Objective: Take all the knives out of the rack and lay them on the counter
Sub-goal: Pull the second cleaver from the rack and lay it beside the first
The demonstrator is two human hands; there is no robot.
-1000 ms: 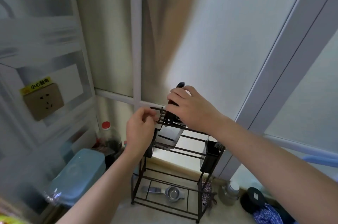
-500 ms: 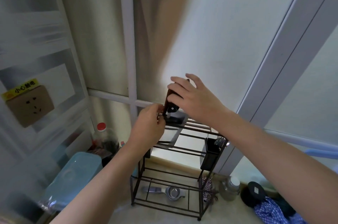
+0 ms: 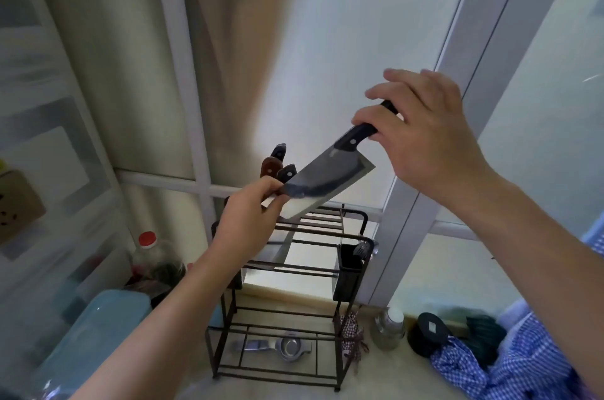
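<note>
A broad cleaver (image 3: 330,180) with a dark riveted handle is held in the air above the black wire rack (image 3: 354,238). My right hand (image 3: 421,135) grips its handle at the upper right. My left hand (image 3: 248,220) pinches the lower corner of the blade. The blade slants down to the left. Three more knife handles (image 3: 277,164), two dark and one brown, stick up from the rack's top behind my left hand. Their blades are mostly hidden.
A black utensil holder (image 3: 349,265) hangs on the rack's right side. A metal strainer (image 3: 287,347) lies on its bottom shelf. A red-capped bottle (image 3: 147,252) and a blue box (image 3: 98,334) stand left; a jar (image 3: 389,327) and blue checked cloth (image 3: 510,363) lie right.
My right hand has pulled the cleaver up and to the right, clear of the rack. My left hand now pinches the blade instead of the rack's top.
</note>
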